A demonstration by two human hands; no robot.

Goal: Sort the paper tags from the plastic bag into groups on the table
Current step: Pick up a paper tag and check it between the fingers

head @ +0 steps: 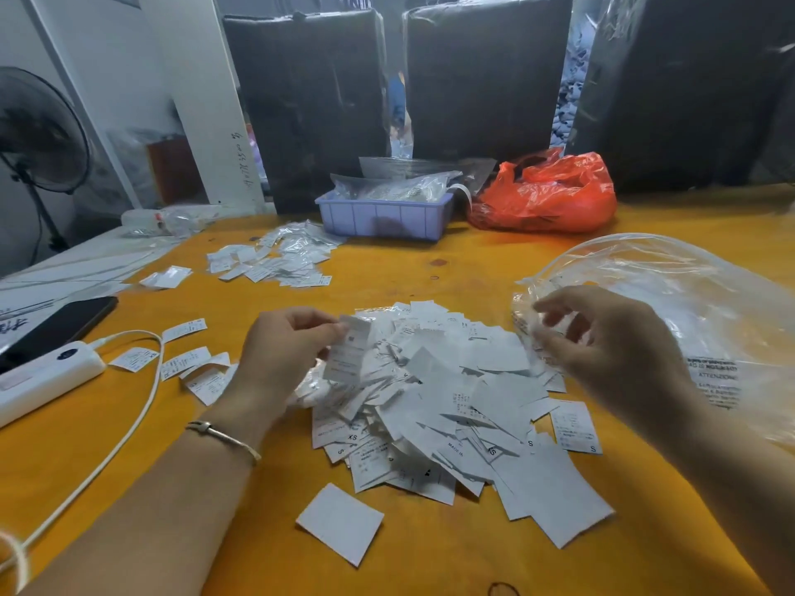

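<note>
The left hand [284, 350] pinches one tag [348, 350] by its left edge, held upright with its long axis vertical, above the left rim of the pile [447, 406] in the middle of the table [430, 552]. The right hand [602, 342], fingers curled, grips the mouth of the bag [671, 286] just right of the pile. Sorted tags [189, 363] lie to the left, nearer the left hand (bare room around them), so the tag likely travels leftward; a cable [146, 406] borders that spot.

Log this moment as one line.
left hand pinches tag | right hand holds plastic bag | pile unsorted
</note>
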